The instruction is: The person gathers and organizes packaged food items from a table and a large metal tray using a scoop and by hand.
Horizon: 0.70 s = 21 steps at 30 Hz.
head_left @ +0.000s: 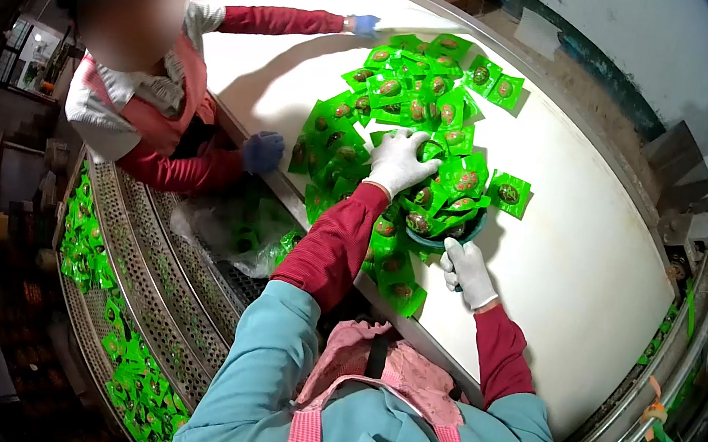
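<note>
My left hand (400,161), in a white glove, lies on the pile of green packets (387,88) at the near side of a bowl heaped with packets, its fingers spread on them. The white-gloved right hand (468,273) is closed on the edge or handle of the dark teal bowl (466,233); its exact grip is partly hidden. Green packets fill the bowl and cover most of its rim. One loose packet (509,194) lies on the white table (561,275) just right of the bowl.
A co-worker in a pink apron (187,101) stands at the left, one blue-gloved hand (362,25) over the far table, the other (263,153) at its edge. Perforated metal channels (154,257) run below left, with green packets (138,380) beside them. A clear plastic bag (232,232) lies nearby.
</note>
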Available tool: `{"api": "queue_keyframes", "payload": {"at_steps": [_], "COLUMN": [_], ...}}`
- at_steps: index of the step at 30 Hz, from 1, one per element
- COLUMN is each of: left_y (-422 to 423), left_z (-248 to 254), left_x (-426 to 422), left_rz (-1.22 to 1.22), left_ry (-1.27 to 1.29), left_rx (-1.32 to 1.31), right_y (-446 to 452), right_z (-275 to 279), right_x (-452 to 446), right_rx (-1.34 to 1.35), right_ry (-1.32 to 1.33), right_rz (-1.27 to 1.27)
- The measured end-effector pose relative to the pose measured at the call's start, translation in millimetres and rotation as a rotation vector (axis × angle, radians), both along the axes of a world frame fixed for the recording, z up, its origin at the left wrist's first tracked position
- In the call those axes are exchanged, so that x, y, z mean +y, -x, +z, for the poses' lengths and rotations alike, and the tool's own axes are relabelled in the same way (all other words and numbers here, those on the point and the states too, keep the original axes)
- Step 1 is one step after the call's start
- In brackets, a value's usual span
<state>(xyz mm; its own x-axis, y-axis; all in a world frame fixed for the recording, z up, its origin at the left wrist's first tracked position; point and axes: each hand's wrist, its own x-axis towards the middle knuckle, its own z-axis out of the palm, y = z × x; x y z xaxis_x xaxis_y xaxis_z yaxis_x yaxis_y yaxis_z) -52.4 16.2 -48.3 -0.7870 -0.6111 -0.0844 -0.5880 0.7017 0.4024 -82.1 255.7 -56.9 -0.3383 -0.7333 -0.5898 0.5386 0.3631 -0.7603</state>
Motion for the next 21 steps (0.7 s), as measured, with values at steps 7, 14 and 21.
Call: {"api": "queue_keyframes", "payload": {"at_steps": [7, 14, 21], "left_y": [-34.4, -118.8, -279.4], "left_z": [41.6, 105.3, 175.9], "left_x": [7.6, -4.6, -31.4], "left_rz": [0.005, 0.157, 0.474], "left_ry": [-0.02, 0.003, 0.134], "left_rx": [0.082, 0.148, 0.202], "right_y": [-24.8, -77.5, -167.2], "right_z": [42.8, 115.9, 179.6], "right_x": [13.3, -10.9, -72.5], "right_rx": [0.021, 0.132, 0.206], "right_ry": [0.005, 0.023, 0.065], "right_rz": [0.032, 0.18, 0.463]}}
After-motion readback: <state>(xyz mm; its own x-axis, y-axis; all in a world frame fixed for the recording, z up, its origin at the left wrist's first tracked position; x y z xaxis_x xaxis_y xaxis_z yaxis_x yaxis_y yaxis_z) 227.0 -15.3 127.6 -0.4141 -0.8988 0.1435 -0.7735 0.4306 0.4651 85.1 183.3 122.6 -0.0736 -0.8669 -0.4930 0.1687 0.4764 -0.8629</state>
